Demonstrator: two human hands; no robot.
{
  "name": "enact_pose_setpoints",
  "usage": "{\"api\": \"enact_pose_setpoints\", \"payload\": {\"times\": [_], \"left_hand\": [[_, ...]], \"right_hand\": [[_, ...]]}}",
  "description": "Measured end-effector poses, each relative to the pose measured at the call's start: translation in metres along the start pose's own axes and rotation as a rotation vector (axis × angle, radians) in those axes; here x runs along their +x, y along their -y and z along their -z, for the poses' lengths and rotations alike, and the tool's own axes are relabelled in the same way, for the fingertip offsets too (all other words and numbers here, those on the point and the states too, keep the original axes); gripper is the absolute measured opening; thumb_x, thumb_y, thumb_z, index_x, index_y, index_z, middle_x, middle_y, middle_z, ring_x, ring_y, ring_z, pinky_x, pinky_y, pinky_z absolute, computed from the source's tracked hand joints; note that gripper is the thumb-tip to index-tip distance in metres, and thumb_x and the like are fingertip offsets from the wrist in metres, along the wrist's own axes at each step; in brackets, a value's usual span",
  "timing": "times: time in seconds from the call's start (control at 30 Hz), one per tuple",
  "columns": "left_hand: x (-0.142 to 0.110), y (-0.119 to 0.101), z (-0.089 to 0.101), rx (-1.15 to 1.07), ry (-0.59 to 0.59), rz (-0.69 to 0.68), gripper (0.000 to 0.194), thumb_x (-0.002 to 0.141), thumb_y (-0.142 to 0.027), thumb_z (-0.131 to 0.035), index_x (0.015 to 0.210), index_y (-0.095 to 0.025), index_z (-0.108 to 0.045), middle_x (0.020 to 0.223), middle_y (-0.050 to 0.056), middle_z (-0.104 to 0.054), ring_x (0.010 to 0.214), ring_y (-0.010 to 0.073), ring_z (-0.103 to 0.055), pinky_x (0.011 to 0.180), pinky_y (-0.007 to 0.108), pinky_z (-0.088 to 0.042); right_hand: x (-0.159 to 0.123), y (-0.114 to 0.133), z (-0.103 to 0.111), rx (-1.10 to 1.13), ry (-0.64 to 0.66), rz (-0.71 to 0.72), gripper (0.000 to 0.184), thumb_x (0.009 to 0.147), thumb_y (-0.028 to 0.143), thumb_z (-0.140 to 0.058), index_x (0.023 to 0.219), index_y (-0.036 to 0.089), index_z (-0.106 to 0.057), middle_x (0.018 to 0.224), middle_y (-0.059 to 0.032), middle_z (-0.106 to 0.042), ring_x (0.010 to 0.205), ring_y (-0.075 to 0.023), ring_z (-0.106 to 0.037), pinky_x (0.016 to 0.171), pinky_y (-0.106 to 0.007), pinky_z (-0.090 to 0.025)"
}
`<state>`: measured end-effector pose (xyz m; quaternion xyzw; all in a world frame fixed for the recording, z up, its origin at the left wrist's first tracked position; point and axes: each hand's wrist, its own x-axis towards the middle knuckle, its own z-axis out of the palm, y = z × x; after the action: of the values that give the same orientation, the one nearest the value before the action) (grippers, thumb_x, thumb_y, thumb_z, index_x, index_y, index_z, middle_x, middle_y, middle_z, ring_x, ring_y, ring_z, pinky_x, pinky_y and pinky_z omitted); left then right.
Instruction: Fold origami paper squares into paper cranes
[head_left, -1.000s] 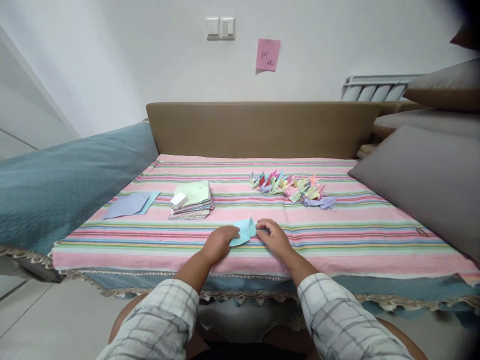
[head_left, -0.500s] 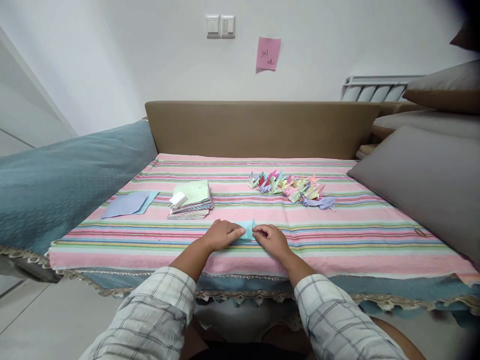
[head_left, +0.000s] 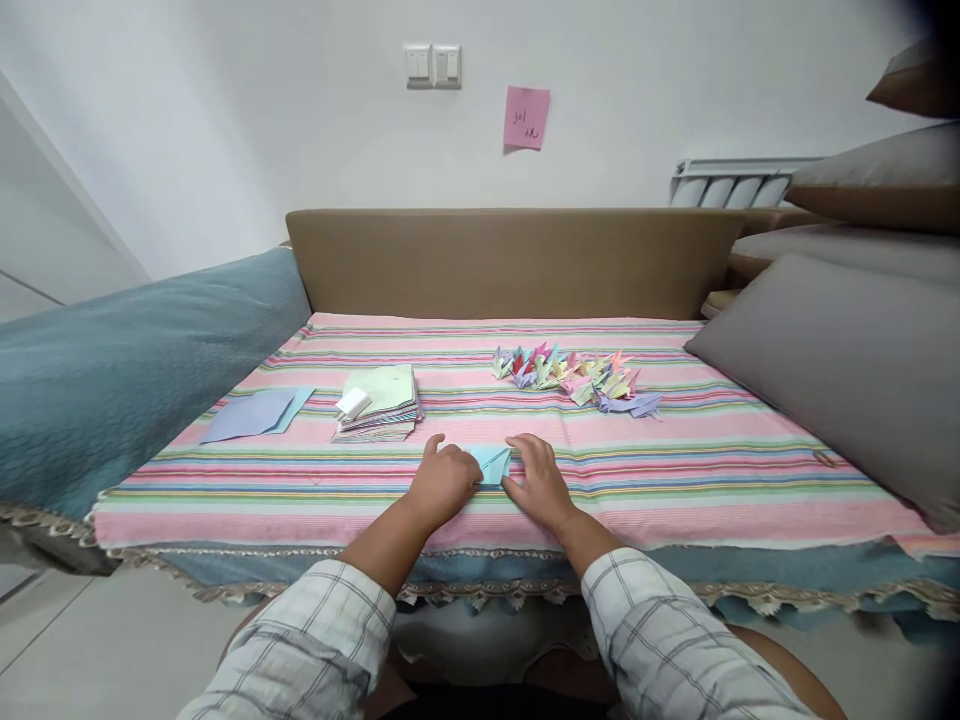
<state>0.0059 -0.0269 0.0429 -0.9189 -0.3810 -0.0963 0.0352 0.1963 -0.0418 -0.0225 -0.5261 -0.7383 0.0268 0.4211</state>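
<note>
A small folded sheet of light blue origami paper [head_left: 492,464] lies on the striped cloth in front of me, a diagonal crease line showing on it. My left hand [head_left: 445,482] covers the paper's left part, with fingers curled down on it and the thumb sticking up. At the right end, my right hand [head_left: 538,480] holds the paper's edge between thumb and forefinger, the thumb near and the forefinger at the far side. Behind, to the right, sits a cluster of folded paper cranes [head_left: 577,376] in many colours.
A stack of square paper [head_left: 386,388] with a white block-like object [head_left: 352,403] on it stands to the left. Further left lie purple [head_left: 247,415] and light blue sheets. Grey cushions [head_left: 825,370] line the right side; a brown backrest [head_left: 495,262] rises behind.
My right hand has opened from a pinch to span the paper's right end. My left hand has turned, fingers now curled over the paper. The raised paper point now lies flat.
</note>
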Motion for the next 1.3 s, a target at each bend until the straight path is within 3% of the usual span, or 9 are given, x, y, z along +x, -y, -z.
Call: {"api": "enact_pose_setpoints", "payload": {"times": [0.07,0.23,0.4,0.6,0.77,0.87,1.0,1.13,1.3], "left_hand": [[-0.004,0.003,-0.005,-0.01,-0.017,0.007,0.018,0.078,-0.012,-0.055,0.077,-0.024,-0.068,0.084,0.003,-0.07,0.089,0.0223,-0.06,0.101,0.056,-0.018],[-0.015,0.007,-0.012,-0.124,-0.025,0.066,0.013,0.08,-0.021,-0.057,0.088,-0.027,-0.066,0.091,0.002,-0.069,0.094,0.0222,-0.059,0.103,0.059,-0.014],[-0.02,0.003,-0.012,-0.243,-0.014,0.177,0.026,0.078,-0.037,-0.063,0.101,-0.025,-0.062,0.097,0.005,-0.068,0.1,0.0254,-0.058,0.102,0.062,-0.015],[-0.015,0.004,-0.01,-0.295,-0.003,0.215,0.017,0.082,-0.039,-0.057,0.081,-0.023,-0.064,0.088,0.002,-0.069,0.095,0.0227,-0.059,0.101,0.063,-0.015],[-0.015,0.011,-0.011,-0.338,0.03,0.187,0.01,0.079,-0.035,-0.064,0.076,-0.026,-0.067,0.103,0.0,-0.069,0.105,0.0244,-0.057,0.101,0.066,-0.01],[-0.016,0.011,-0.011,-0.344,0.022,0.19,0.007,0.077,-0.033,-0.066,0.074,-0.027,-0.068,0.105,0.0,-0.069,0.106,0.0242,-0.057,0.101,0.066,-0.009],[-0.017,0.006,-0.012,-0.335,-0.008,0.186,0.019,0.08,-0.042,-0.061,0.078,-0.026,-0.07,0.103,0.003,-0.07,0.103,0.024,-0.058,0.103,0.063,-0.011],[-0.016,0.001,-0.018,-0.312,-0.044,0.237,0.026,0.087,-0.042,-0.051,0.081,-0.024,-0.069,0.098,0.004,-0.071,0.099,0.0228,-0.058,0.103,0.06,-0.013],[-0.016,-0.003,-0.024,-0.309,-0.077,0.292,0.021,0.085,-0.037,-0.053,0.076,-0.022,-0.064,0.092,0.003,-0.071,0.096,0.0226,-0.059,0.102,0.058,-0.017]], "right_hand": [[0.004,-0.001,0.002,-0.024,0.067,0.124,0.048,0.072,0.019,-0.059,0.12,0.022,-0.057,0.128,-0.0123,-0.046,0.12,-0.0277,-0.039,0.1,-0.046,-0.034],[0.023,-0.004,0.011,-0.057,0.301,0.235,0.028,0.071,0.012,-0.057,0.089,0.028,-0.072,0.135,-0.0049,-0.044,0.124,-0.0282,-0.034,0.1,-0.048,-0.032],[0.036,-0.008,0.012,-0.034,0.383,0.21,0.026,0.07,0.011,-0.056,0.082,0.026,-0.073,0.133,-0.0059,-0.047,0.123,-0.028,-0.036,0.098,-0.049,-0.033],[0.042,-0.009,0.012,0.072,0.472,0.135,0.031,0.063,0.007,-0.057,0.08,0.026,-0.074,0.133,-0.0043,-0.047,0.124,-0.0273,-0.037,0.103,-0.047,-0.03],[0.044,-0.004,0.015,0.128,0.56,0.078,0.023,0.062,0.018,-0.069,0.084,0.026,-0.074,0.134,-0.0071,-0.046,0.125,-0.0283,-0.037,0.103,-0.045,-0.031],[0.045,-0.002,0.016,0.135,0.583,0.064,0.015,0.07,0.03,-0.069,0.083,0.024,-0.074,0.132,-0.0093,-0.047,0.126,-0.0286,-0.037,0.103,-0.045,-0.032],[0.045,-0.003,0.013,0.143,0.579,0.039,0.019,0.079,0.037,-0.061,0.079,0.023,-0.073,0.13,-0.0102,-0.05,0.125,-0.0275,-0.039,0.101,-0.045,-0.033],[0.044,-0.006,0.009,0.203,0.5,0.004,0.013,0.074,0.033,-0.068,0.079,0.021,-0.072,0.128,-0.0095,-0.05,0.122,-0.026,-0.042,0.102,-0.043,-0.033],[0.043,-0.007,0.007,0.223,0.461,-0.023,0.018,0.074,0.028,-0.067,0.091,0.023,-0.072,0.134,-0.0095,-0.044,0.126,-0.0252,-0.039,0.105,-0.043,-0.03]]}}
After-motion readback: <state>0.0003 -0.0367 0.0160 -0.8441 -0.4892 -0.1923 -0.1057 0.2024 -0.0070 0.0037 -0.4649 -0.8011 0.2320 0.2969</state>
